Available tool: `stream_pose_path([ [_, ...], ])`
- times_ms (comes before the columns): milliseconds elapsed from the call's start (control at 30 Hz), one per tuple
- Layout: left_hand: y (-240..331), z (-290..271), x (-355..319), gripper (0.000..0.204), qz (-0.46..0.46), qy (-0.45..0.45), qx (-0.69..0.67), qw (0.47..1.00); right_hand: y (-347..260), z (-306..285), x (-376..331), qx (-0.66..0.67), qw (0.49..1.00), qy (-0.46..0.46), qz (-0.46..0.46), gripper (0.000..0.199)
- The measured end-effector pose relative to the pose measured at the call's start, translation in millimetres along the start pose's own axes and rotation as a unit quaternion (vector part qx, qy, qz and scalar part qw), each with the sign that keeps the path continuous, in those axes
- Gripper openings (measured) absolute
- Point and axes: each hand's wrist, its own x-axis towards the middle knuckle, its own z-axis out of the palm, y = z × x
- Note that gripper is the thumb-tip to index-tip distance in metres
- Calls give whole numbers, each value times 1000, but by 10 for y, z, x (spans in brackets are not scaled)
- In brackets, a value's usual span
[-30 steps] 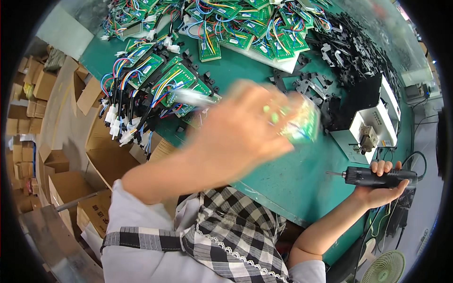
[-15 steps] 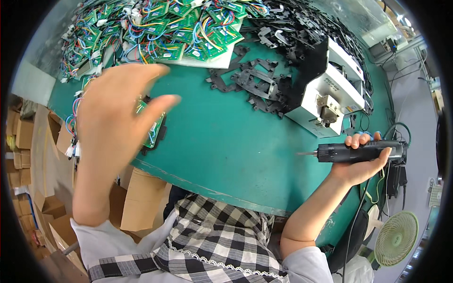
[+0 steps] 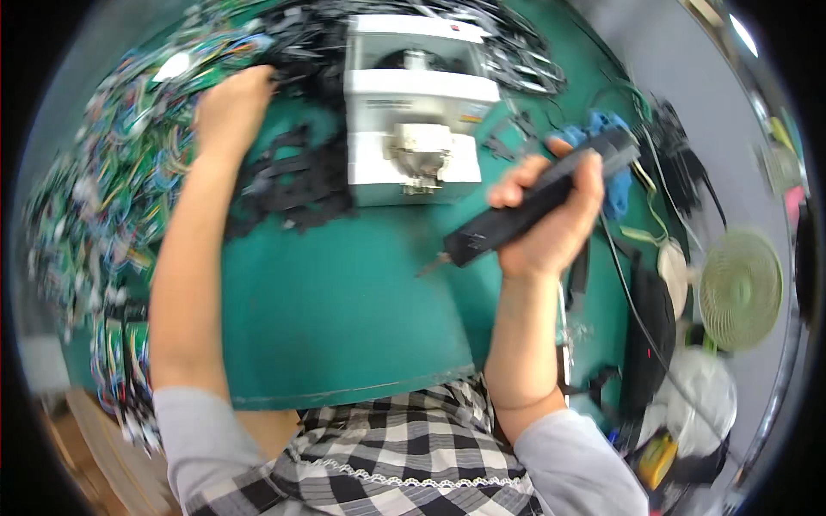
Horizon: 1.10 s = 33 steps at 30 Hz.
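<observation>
My right hand (image 3: 551, 215) is wrapped round a black electric screwdriver (image 3: 525, 206), its thin bit slanting down to the left over the green mat (image 3: 344, 318). At the far left of the bench, my left hand (image 3: 232, 112) reaches between the heap of wired green circuit boards (image 3: 129, 163) and the black plastic parts (image 3: 301, 52). Its fingers look closed at the edge of the black pile; blur hides whether anything is in them. A white screw feeder (image 3: 422, 112) stands ahead, between my hands.
Loose black brackets (image 3: 297, 181) lie left of the feeder. Beyond the screwdriver are a blue cloth (image 3: 615, 193) and tangled cables. A cord hangs down at the right, near a green fan (image 3: 740, 288). More wired boards (image 3: 125, 353) sit at the left edge.
The view has turned to the right. My left hand has gone from above the near-left board to the far piles, its fingers drawing in. The screwdriver now tilts downward, still in my right hand.
</observation>
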Motion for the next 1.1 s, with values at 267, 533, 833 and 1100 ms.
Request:
stream_pose_path([
  [267, -66, -637, -212, 29, 1, 233, -94, 968, 61, -3, -26, -14, 1000, -16, -9, 45],
  [533, 1688, -1081, -1395, 31, 238, -106, 40, 965, 111, -132, 53, 27, 999, -7, -23, 49],
  [833, 1506, -1106, -1748, 62, 170, -123, -107, 972, 61, -123, 84, 57, 998, -20, -4, 47],
  [1100, 1372, -992, -1648, 55, 133, -200, -230, 943, 75, -44, 37, 8, 1000, 10, 3, 36],
])
